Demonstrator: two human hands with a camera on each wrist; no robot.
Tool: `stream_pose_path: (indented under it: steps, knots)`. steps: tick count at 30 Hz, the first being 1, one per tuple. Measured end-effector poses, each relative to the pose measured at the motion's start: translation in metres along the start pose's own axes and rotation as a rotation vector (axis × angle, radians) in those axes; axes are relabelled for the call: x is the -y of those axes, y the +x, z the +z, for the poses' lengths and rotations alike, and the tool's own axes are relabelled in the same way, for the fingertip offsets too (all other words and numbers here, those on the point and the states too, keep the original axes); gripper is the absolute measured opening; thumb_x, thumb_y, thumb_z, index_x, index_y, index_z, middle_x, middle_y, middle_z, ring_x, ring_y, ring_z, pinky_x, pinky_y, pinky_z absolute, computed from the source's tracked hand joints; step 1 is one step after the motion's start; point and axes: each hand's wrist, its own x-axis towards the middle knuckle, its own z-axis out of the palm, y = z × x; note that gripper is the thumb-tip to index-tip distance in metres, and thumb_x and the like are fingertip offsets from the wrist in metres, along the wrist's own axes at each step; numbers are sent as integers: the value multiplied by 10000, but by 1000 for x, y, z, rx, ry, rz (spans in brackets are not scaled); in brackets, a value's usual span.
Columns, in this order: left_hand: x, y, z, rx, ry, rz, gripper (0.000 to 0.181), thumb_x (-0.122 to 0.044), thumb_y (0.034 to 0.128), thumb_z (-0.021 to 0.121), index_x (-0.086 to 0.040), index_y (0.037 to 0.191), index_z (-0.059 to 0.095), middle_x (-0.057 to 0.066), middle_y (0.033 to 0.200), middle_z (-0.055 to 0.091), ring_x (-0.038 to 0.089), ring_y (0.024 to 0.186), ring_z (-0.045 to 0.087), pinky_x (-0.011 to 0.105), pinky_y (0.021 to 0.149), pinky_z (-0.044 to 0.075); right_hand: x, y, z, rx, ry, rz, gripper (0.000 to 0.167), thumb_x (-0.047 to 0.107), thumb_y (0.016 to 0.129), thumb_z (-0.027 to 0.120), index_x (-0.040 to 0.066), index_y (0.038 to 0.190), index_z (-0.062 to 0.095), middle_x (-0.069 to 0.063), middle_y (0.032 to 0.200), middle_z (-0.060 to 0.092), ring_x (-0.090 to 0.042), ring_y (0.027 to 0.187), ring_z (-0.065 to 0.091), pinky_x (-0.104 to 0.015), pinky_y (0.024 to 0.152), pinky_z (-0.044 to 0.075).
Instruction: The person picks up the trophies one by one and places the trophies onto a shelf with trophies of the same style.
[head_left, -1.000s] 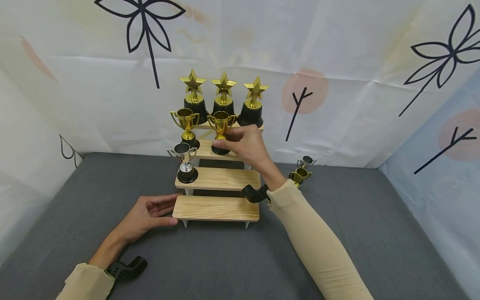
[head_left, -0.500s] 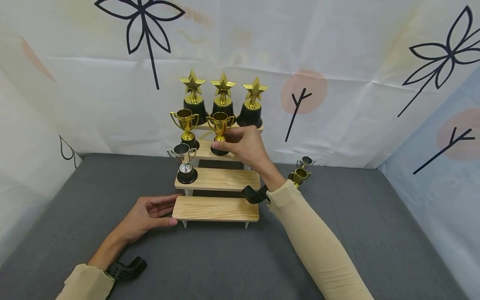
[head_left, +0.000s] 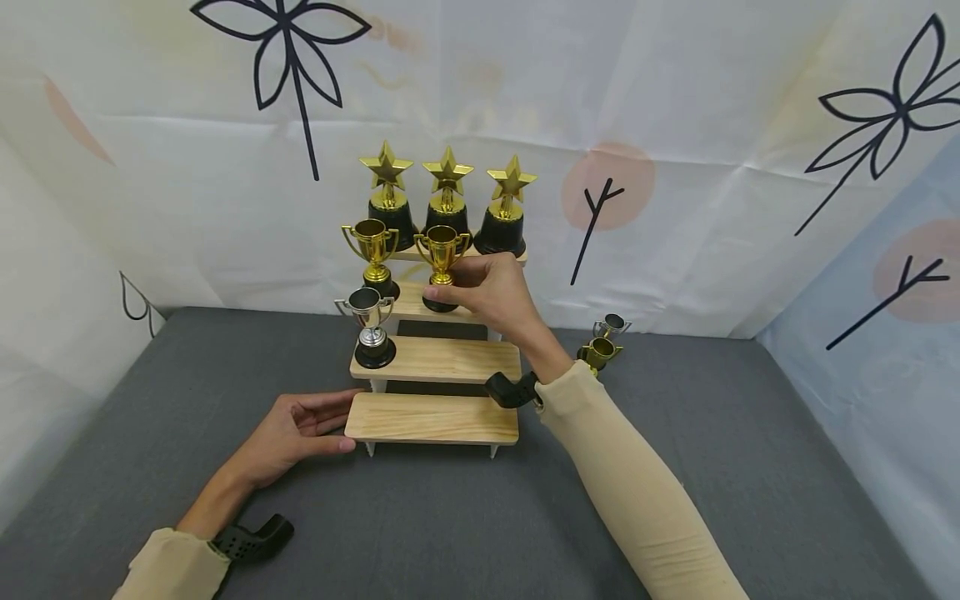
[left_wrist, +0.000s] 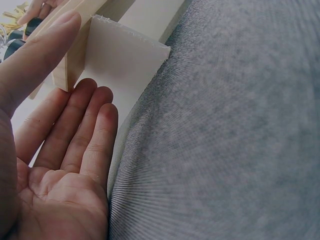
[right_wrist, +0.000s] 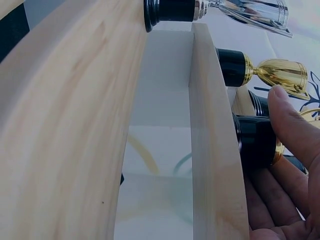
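Observation:
My right hand (head_left: 495, 292) pinches a gold trophy cup (head_left: 441, 244) low down, near its black base (right_wrist: 256, 141); the cup stands upright on the second shelf (head_left: 408, 302) from the top of a stepped wooden stand. To its left on the same shelf is another gold trophy cup (head_left: 372, 242). A silver trophy cup (head_left: 368, 308) occupies the left end of the shelf below. Beside the left end of the lowest shelf (head_left: 431, 417) lies my left hand (head_left: 292, 433), fingers extended and holding nothing; in the left wrist view the fingertips meet the stand's white side support (left_wrist: 120, 55).
Three gold star trophies (head_left: 447, 196) line the top shelf against the patterned cloth backdrop (head_left: 697, 208). Right of the stand, partly behind the right sleeve (head_left: 630, 467), a silver cup (head_left: 613, 323) and a gold cup (head_left: 600, 352) stand on the grey tabletop (head_left: 750, 467).

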Motion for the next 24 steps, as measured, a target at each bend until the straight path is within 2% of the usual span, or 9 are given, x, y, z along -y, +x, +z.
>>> stream_pose_path:
  steps: [15,24]
  knots:
    - [0,-1,0,9,-9,5,665,111,846,754,220,1409,418,413,1428,430,121,1213,621,292,993,545,-2,-1,0,10,43,-1,416,195,823,878,3,1171,756,-95,1051,765,-168,930,738,-331,835,626]
    - [-1,0,-1,12,-9,-1,672,109,847,754,217,1415,413,421,1434,413,114,1213,618,294,986,551,-3,-2,-1,11,70,-19,406,193,825,877,22,1174,757,-89,1040,767,-168,910,736,-329,833,624]
